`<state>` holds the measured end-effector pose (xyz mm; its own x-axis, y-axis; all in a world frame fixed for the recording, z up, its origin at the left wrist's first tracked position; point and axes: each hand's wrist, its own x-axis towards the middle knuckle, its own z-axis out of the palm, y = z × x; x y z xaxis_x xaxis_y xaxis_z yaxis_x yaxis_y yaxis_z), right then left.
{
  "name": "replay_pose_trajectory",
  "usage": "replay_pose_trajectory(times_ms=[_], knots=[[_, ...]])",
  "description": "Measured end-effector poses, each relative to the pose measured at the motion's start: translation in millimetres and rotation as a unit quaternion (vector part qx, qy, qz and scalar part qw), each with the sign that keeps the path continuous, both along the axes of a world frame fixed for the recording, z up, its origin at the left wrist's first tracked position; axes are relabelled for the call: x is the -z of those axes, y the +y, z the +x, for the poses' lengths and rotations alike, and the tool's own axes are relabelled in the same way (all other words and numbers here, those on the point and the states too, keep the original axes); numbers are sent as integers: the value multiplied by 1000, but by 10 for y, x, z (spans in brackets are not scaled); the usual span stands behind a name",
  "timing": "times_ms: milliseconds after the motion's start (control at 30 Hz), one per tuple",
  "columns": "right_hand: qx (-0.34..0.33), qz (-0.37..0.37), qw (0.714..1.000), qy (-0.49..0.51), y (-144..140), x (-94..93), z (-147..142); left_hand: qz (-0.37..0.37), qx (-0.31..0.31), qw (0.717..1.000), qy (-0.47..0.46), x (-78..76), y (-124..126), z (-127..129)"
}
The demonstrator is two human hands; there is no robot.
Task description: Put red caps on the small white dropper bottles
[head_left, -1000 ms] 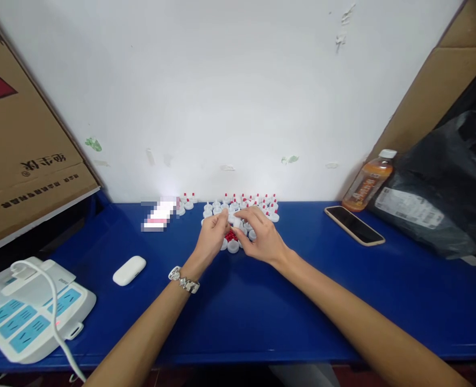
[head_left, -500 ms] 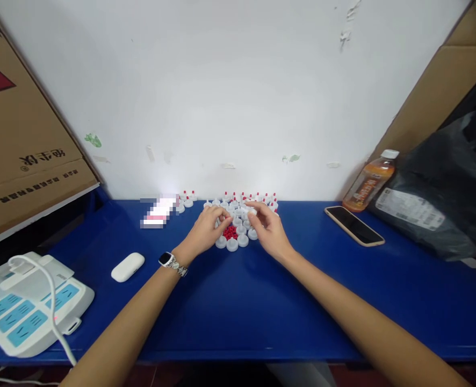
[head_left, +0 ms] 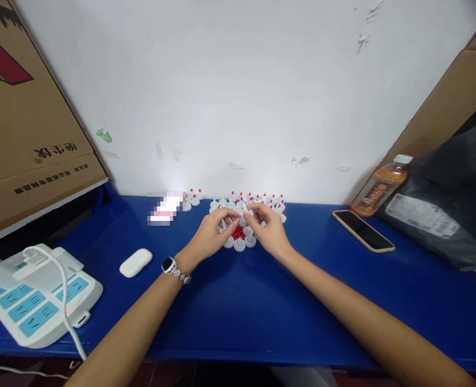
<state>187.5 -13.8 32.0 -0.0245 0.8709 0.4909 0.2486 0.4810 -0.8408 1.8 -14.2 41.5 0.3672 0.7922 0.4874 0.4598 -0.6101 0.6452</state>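
Left hand [head_left: 213, 236] and right hand [head_left: 271, 232] pinched one small white cap [head_left: 244, 215] between fingertips, above red beads [head_left: 238, 233]. Judged light, rigid, slippery; best gripped at its rim.

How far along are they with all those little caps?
Looks partly done: rows of white caps with red tips stand by the wall. In hand: the left hand and right hand meet over plain white caps and a pile of red pieces; what the fingertips grip is too small to tell. Left: those untipped caps and red pieces.
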Motion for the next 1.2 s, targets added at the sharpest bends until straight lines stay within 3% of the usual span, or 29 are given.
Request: replay_pose_trajectory(times_ms=[167,267,433,600,700,900,1100,1200], knots=[[-69,-79,991,89,110,-36,-375,22,-90,995,-38,32,41,-60],[-84,-86,990,79,183,-88,-613,47,-155,986,-43,25,75,-149],[-18,7,999,-45,382,-296,-823,98,-202,974,-4,-17,131,-364],[-113,-52,981,-150,655,-418,-868,81,-226,970,44,22,150,-554],[-113,-36,970,-211,842,-406,-903,39,-258,964,56,91,151,-659],[-81,-26,926,-366,1221,-312,-1017,-64,-277,957,61,193,162,-764],[-96,25,848,-521,1336,-267,-1171,-90,-268,956,73,202,140,-731],[-87,27,834,-545,1363,-266,-1181,-97,-258,958,81,248,158,-732]])
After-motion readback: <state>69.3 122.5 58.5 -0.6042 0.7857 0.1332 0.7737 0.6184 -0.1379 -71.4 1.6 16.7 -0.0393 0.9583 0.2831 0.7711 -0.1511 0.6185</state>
